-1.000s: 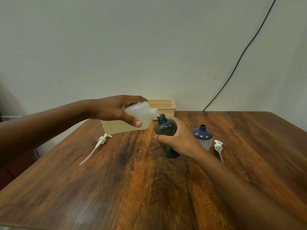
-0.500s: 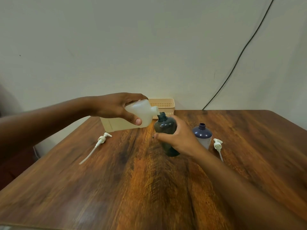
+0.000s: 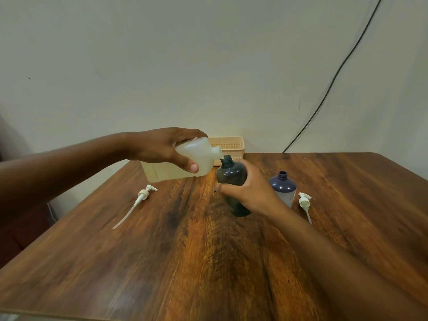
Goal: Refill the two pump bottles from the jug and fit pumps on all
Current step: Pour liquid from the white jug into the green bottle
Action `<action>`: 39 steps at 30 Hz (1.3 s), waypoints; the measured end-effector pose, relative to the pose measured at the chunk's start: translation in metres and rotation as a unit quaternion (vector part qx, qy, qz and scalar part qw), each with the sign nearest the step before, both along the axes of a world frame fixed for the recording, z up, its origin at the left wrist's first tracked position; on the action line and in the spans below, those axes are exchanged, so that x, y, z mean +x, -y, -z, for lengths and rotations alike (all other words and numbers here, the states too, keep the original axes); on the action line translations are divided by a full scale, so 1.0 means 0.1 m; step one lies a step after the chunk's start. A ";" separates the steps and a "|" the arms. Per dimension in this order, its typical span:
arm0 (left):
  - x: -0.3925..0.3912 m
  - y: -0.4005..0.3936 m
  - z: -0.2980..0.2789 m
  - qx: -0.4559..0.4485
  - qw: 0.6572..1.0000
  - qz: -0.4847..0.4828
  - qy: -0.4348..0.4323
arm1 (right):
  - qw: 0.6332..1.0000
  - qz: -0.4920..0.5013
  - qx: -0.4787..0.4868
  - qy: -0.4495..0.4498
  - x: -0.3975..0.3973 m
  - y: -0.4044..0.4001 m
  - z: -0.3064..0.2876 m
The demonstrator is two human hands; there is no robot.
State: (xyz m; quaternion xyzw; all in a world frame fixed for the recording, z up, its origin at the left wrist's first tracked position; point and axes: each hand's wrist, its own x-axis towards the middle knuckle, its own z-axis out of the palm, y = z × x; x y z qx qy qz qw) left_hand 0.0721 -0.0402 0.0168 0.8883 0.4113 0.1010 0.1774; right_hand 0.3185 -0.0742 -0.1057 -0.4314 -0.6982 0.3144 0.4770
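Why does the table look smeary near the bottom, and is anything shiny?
Head view: the wooden table goes soft and streaky toward the near edge, while the dark green bottle and the jug stay fairly sharp; a few small bright glints sit on the blue bottle; the wide lens bends the cable on the wall and stretches both forearms at the edges.

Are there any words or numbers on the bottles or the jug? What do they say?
No text can be read anywhere.
Jug, held tipped by the left hand: faint marks on its side, too blurred to read.
Blue bottle: pale label on its lower part, too blurred to read.
Dark bottle, held by the right hand: no label visible.
Two pumps and basket: no writing visible.
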 end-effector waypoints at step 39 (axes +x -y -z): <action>-0.02 0.00 -0.24 0.015 1.000 -0.009 -0.018 | 1.000 0.019 0.013 -0.021 -0.09 0.02 -0.17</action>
